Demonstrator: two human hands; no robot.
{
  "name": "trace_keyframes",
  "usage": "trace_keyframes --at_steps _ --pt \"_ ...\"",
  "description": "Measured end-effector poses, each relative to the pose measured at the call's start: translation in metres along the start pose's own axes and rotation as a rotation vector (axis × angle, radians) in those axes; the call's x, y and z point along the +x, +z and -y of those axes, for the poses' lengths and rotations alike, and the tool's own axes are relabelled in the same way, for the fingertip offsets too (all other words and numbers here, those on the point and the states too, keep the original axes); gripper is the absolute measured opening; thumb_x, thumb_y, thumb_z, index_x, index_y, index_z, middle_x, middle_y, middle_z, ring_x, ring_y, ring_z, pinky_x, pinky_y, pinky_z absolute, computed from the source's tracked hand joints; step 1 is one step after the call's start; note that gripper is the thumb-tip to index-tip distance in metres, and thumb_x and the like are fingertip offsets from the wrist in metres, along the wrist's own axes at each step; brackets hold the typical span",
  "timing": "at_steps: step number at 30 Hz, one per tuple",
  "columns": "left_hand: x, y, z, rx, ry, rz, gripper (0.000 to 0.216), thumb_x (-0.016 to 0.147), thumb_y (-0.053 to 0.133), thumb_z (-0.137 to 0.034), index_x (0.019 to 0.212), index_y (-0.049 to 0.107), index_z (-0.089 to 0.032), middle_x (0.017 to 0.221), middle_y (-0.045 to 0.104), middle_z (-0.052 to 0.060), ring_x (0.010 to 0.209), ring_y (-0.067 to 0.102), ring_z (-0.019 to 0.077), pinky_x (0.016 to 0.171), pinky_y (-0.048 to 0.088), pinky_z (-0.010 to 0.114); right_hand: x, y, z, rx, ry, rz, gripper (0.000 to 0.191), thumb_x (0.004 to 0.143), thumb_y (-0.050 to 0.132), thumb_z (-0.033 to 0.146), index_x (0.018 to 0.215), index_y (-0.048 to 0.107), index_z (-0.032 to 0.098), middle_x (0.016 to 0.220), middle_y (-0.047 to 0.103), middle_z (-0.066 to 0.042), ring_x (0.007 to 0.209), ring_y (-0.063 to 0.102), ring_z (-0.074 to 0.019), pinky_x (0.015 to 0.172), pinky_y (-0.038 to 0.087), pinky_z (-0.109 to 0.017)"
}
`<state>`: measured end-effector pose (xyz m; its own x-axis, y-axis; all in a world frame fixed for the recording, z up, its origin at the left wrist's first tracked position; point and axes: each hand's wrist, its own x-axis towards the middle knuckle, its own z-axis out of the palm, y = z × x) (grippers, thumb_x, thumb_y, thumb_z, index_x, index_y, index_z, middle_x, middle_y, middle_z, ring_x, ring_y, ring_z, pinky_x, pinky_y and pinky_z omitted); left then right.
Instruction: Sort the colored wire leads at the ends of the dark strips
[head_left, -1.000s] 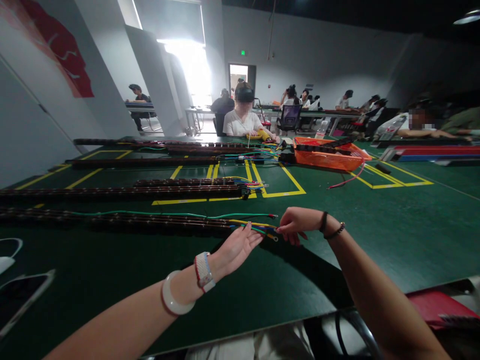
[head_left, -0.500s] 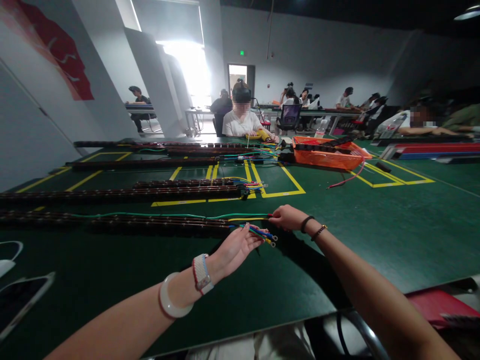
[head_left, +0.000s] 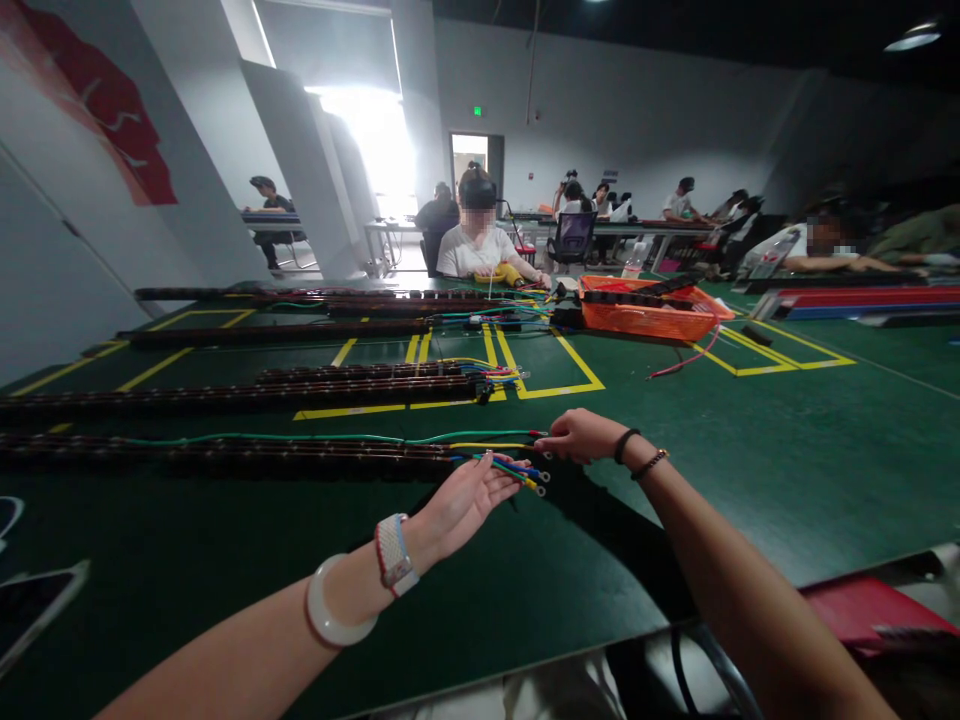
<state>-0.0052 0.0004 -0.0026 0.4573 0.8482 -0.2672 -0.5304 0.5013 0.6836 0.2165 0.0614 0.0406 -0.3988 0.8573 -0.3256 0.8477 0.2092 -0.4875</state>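
Observation:
My left hand (head_left: 469,500) is turned palm up, its fingers stretched and its thumb over a few blue and green wires (head_left: 519,468) that cross it. Their ring terminals (head_left: 540,490), with blue and yellow sleeves, stick out past the fingertips. Just beyond, my right hand (head_left: 581,437) pinches the end of a yellow wire (head_left: 491,446) near its ring terminal. A long green wire (head_left: 360,437) with a red-sleeved end lies beside those fingertips. All these wires come out of a long dark brown cable bundle (head_left: 315,460) reaching left across the green table.
More dark bundles (head_left: 360,385) lie farther back, by yellow tape outlines (head_left: 562,390). An orange basket (head_left: 652,318) holds black pieces, and a red wire (head_left: 686,366) hangs from it. Across the table sits a co-worker (head_left: 480,245). A phone-like object (head_left: 37,610) lies near left.
My right hand has let go of the green wire's red-sleeved end and shifted to the yellow wire's end. My left hand keeps the same wires, with little movement.

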Motion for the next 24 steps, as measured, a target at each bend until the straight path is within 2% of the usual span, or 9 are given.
trace_keyframes --at_steps 3,6,10,13,17,24 --pt "-0.002 0.001 -0.001 0.003 -0.002 0.018 0.017 0.089 0.047 -0.02 0.096 0.058 -0.009 0.105 0.065 0.015 0.103 0.06 0.0223 0.1 0.04 0.041 -0.012 -0.009 0.005 0.162 -0.034 0.095 0.059 0.075 0.045 0.07 0.068 0.058 0.013 0.053 0.059 -0.001 0.042 0.053 -0.0097 0.039 0.038 -0.019" --pt "-0.002 -0.001 -0.001 0.019 0.002 0.06 0.02 0.089 0.048 -0.022 0.098 0.058 -0.007 0.107 0.064 0.017 0.105 0.059 0.023 0.101 0.039 0.041 -0.022 -0.011 0.013 0.291 -0.081 0.307 0.058 0.071 0.052 0.069 0.076 0.06 0.012 0.063 0.064 -0.003 0.052 0.06 -0.0119 0.045 0.044 -0.019" --pt "0.0 -0.003 0.001 0.016 0.012 0.055 0.02 0.088 0.049 -0.023 0.098 0.058 -0.008 0.109 0.063 0.018 0.105 0.059 0.0231 0.101 0.04 0.041 -0.026 -0.001 0.02 0.275 -0.054 0.515 0.057 0.067 0.058 0.066 0.082 0.061 0.011 0.066 0.066 -0.004 0.058 0.064 -0.0136 0.048 0.048 -0.02" --pt "0.0 -0.002 0.002 0.012 0.026 0.048 0.019 0.089 0.048 -0.021 0.098 0.058 -0.008 0.108 0.064 0.017 0.105 0.059 0.0232 0.101 0.04 0.04 -0.025 0.008 0.021 0.237 -0.052 0.564 0.056 0.068 0.056 0.067 0.078 0.059 0.012 0.065 0.066 -0.003 0.058 0.064 -0.0139 0.047 0.048 -0.02" --pt "-0.001 0.003 0.001 0.011 0.027 0.035 0.021 0.09 0.043 -0.019 0.096 0.059 -0.007 0.108 0.064 0.017 0.103 0.06 0.0229 0.1 0.04 0.041 -0.023 0.015 0.022 0.213 -0.062 0.557 0.054 0.071 0.054 0.066 0.074 0.058 0.012 0.062 0.065 -0.002 0.055 0.063 -0.0131 0.045 0.048 -0.02" --pt "-0.002 0.006 0.0 -0.015 0.037 0.064 0.024 0.091 0.044 -0.021 0.102 0.059 -0.007 0.114 0.062 0.017 0.107 0.058 0.0223 0.102 0.038 0.039 -0.026 0.018 0.02 0.207 -0.044 0.614 0.053 0.079 0.047 0.062 0.09 0.06 0.012 0.061 0.064 -0.002 0.051 0.063 -0.0128 0.046 0.048 -0.02"
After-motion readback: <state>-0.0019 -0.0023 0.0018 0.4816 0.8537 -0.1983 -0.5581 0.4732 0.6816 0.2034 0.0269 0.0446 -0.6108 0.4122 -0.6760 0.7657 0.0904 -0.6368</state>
